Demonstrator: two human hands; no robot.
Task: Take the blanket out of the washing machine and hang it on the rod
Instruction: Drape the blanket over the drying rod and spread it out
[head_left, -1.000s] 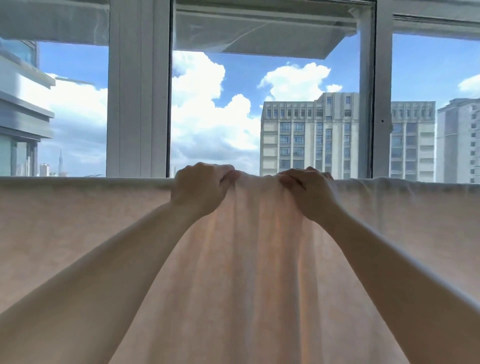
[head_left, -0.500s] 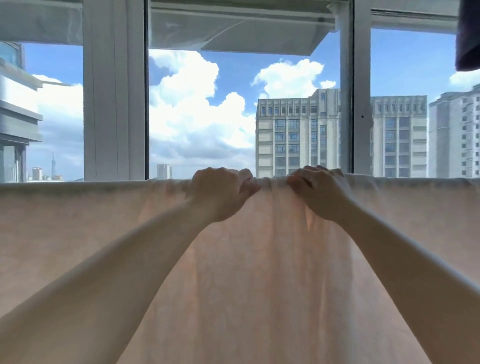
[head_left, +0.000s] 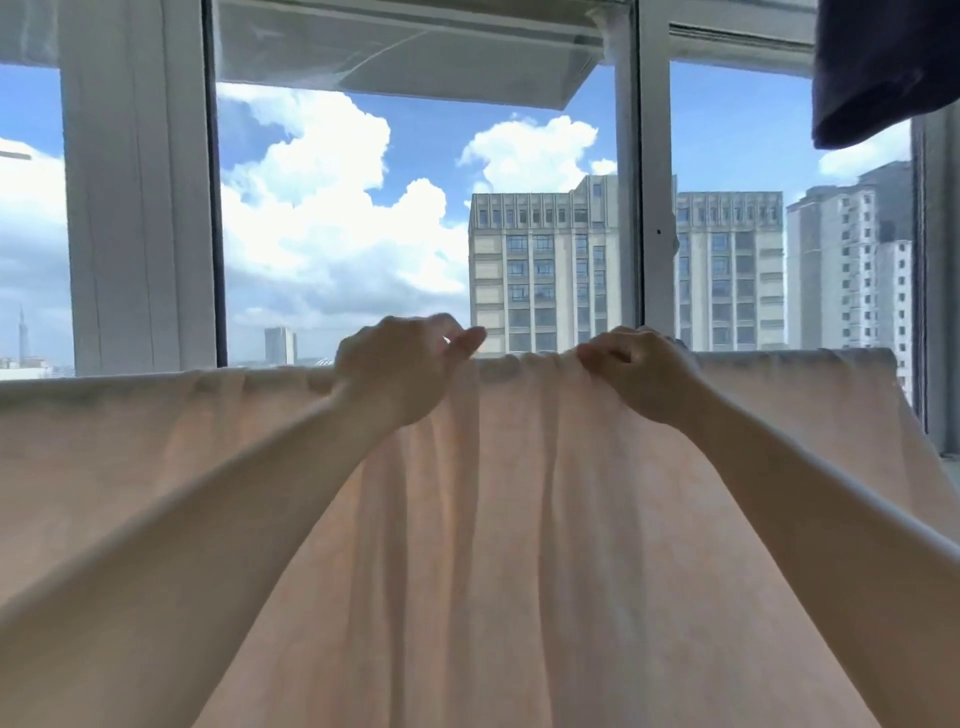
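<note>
Blanket (head_left: 519, 545) hangs across nearly the full width of the view, its top edge folded over what must be the rod, which the cloth hides completely. On the far left that edge lies fairly smooth and level. Moving right, the left hand (head_left: 395, 364) sits at the top edge with its fingers curled; the thumb and forefinger look slightly parted above the cloth, so I cannot tell whether it is pinching fabric or has just let go. Between the two hands the edge is bunched, and long vertical folds run down from there. Next comes the right hand (head_left: 641, 371), whose fingers are curled over the gathered edge and grip it. Beyond it the cloth flattens again to the blanket's right corner, near the window frame (head_left: 654, 208); a dark garment (head_left: 878, 73) hangs above that corner.

Judging by this, the hanging is done and the step in hand is spreading. To do it well, each hand should take a firm pinch of the bunched edge and draw outward along the rod, away from the other, until the folds between them fall flat. Pull sideways, not downward, or one side may slide off the rod.
</note>
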